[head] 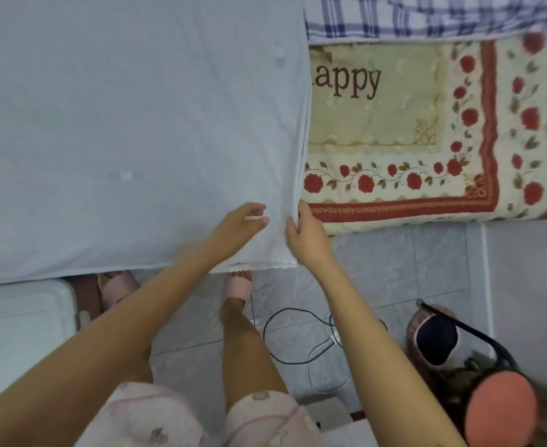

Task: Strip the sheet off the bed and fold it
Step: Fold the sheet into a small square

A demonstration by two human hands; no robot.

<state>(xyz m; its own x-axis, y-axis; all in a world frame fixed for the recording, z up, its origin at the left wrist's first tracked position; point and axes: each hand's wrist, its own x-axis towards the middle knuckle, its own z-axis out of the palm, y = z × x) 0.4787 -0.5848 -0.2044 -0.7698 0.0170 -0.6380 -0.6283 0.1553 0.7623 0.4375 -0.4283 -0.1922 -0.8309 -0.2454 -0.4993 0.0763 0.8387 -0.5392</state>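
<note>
The pale blue-white sheet [130,124] lies folded in layers over the left part of the bed, its right edge showing several stacked layers. My left hand [236,225] lies flat on the sheet near its lower right corner, fingers straight. My right hand [303,230] pinches the layered right edge of the sheet at that corner, thumb on the near side. The sheet's lower hem hangs just over the bed's front edge.
A cream mattress pad [427,130] with red roses and the word "appy" is bare to the right. Blue checked bedding [427,14] lies at the back. On the tiled floor are a black cable [285,337], a white box [20,321] and a pink bag [436,337].
</note>
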